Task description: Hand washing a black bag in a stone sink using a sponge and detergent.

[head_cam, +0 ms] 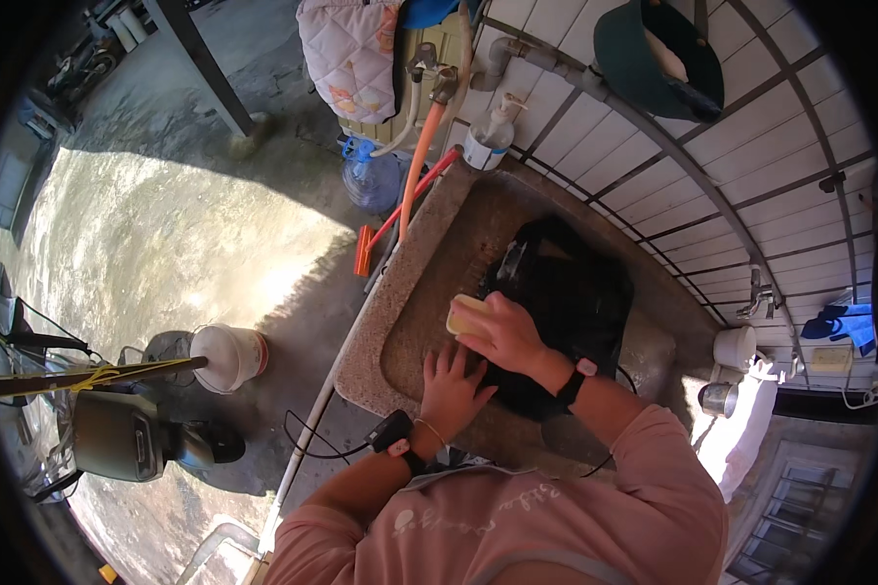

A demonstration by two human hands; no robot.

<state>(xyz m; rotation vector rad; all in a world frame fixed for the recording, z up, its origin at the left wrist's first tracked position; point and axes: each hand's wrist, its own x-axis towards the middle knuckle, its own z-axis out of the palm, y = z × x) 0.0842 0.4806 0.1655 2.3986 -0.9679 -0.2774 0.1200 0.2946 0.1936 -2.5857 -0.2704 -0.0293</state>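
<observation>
My right hand (508, 335) grips a pale yellow block (462, 314), a brush or bar of soap; which one I cannot tell. It is held over the basin floor at the left edge of a wet black cloth item (563, 292). Just below it, my left hand (450, 391) lies with fingers spread on the basin floor, next to the black item, and seems to hold nothing. Both are inside a wide, speckled stone wash basin (362, 351).
A clear pump bottle (489, 139) stands on the basin's far corner. A red-handled squeegee (364, 250) and an orange hose (418, 168) lean at the left rim. A blue water jug (371, 179) and a lidded white bucket (227, 358) stand on the floor. A tap (759, 296) is on the tiled wall.
</observation>
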